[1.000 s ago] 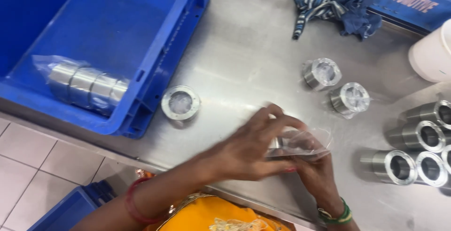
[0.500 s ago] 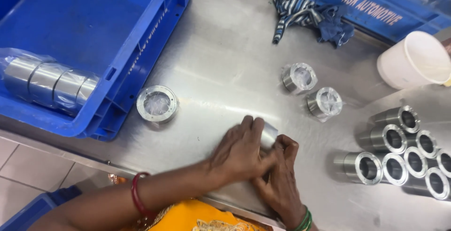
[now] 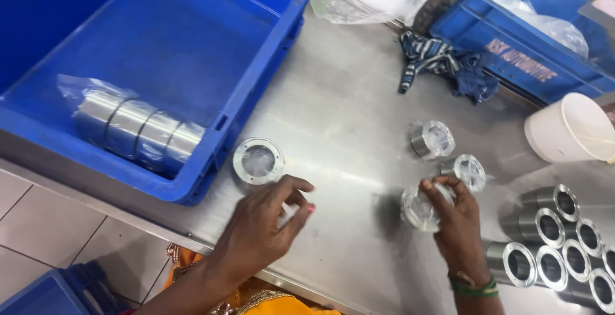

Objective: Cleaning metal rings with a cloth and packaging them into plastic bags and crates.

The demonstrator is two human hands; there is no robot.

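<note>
on the steel table (image 3: 346,116), near its front edge, the right hand (image 3: 458,225) holds a wrapped metal bush (image 3: 420,209), a short shiny cylinder in clear plastic. the bush sits at about nine o'clock from the palm, pinched between thumb and fingertips (image 3: 442,190), its round face tipped toward the camera. the grip is narrow and closed around the part; how far the fingers reach behind it is hard to make out through the plastic.

the left hand (image 3: 269,225) rests on the table, well apart from the bush, at nine o'clock from it. its fingers are loosely curled with nothing in them, the thumb and forefinger a little apart. just beyond it, at twelve o'clock, a flat wrapped ring (image 3: 258,160) lies on the steel, near the fingertips but not touching.

at one o'clock from the right hand, two more wrapped bushes (image 3: 432,139) (image 3: 466,171) lie just beside each other, the nearer one close to the fingertips. at three o'clock a cluster of bare metal sleeves (image 3: 551,225) lies on its side, open ends toward the viewer. a white cup (image 3: 567,129) stands past them.

a blue crate (image 3: 160,52) fills the ten o'clock corner, holding a bagged row of cylinders (image 3: 138,129). a striped cloth (image 3: 442,62) lies at the far side, beside a second blue bin (image 3: 519,58).
</note>
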